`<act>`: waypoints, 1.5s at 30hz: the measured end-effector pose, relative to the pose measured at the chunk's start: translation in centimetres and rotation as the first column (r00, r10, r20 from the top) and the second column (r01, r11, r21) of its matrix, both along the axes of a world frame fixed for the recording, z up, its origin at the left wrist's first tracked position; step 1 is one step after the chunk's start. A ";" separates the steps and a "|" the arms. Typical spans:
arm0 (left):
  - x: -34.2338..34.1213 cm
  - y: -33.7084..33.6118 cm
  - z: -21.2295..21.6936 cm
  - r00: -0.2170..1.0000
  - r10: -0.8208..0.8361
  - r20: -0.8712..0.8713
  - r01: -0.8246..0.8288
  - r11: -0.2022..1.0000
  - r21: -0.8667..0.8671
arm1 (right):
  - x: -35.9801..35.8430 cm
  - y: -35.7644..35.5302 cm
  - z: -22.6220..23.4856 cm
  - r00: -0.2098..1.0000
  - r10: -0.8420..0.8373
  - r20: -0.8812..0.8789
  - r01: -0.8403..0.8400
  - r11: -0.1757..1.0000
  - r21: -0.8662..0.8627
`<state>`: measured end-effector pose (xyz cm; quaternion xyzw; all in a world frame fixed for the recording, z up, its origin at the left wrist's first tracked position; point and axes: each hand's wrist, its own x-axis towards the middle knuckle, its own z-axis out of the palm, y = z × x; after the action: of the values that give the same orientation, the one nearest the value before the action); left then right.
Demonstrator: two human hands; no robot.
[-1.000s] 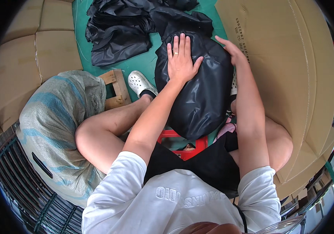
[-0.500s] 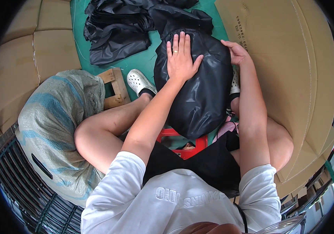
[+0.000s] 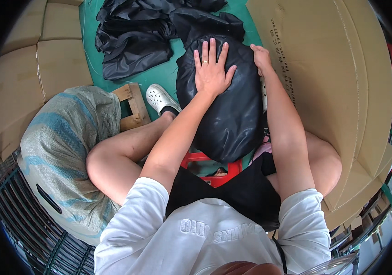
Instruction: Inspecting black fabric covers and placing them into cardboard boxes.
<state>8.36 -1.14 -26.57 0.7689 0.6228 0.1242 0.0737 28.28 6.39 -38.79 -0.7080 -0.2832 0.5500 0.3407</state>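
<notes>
Fingers [image 3: 210, 54] of the left hand [image 3: 212, 73] lie spread and flat on top of the black bag [image 3: 225, 114], palm pressing down, gripping nothing; a ring sits on one of them. On the bag's right edge, the right hand [image 3: 261, 57] curls around the upper side, its fingertips hidden behind the bulge, so I cannot tell how tightly it grips. Stuffed full and rounded, the bag rests on the person's lap between the knees, its far end reaching onto the green floor [image 3: 159, 75]. Beyond the bag, a heap of black cloth [image 3: 134, 39] lies on that floor, touching the bag's top. Left of the bag, a white clog [image 3: 160, 98] sits on the person's foot, with a wooden block [image 3: 132, 107] just beside it and a woven sack [image 3: 63, 160] further left. Right of the bag stands a large cardboard sheet [image 3: 329, 91], close against the right forearm. Under the bag's near end a red stool [image 3: 209, 167] shows.
</notes>
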 end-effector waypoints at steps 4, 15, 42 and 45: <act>1.7 0.9 0.2 1.000 -0.003 0.023 0.003 1.000 0.009 | 2.5 1.5 -1.3 0.998 -0.047 -0.041 0.047 0.999 -0.012; 1.7 0.3 4.1 0.999 0.023 0.044 -0.022 1.000 -0.018 | -5.8 -5.6 12.9 0.165 -0.083 0.983 -0.427 0.892 0.147; -4.1 -14.9 2.6 0.995 -0.043 0.087 0.054 0.991 -0.125 | -9.6 -21.3 14.8 0.295 0.283 0.913 -0.717 0.697 0.016; -4.9 -14.2 4.0 0.985 -0.062 0.158 0.089 0.982 -0.169 | -10.3 -20.9 14.5 0.296 0.307 0.905 -0.699 0.715 -0.013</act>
<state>3.44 -15.37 -22.56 0.7707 0.5943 0.1244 0.1932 17.95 -14.46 -24.27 -0.6682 -0.7272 0.1307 0.0872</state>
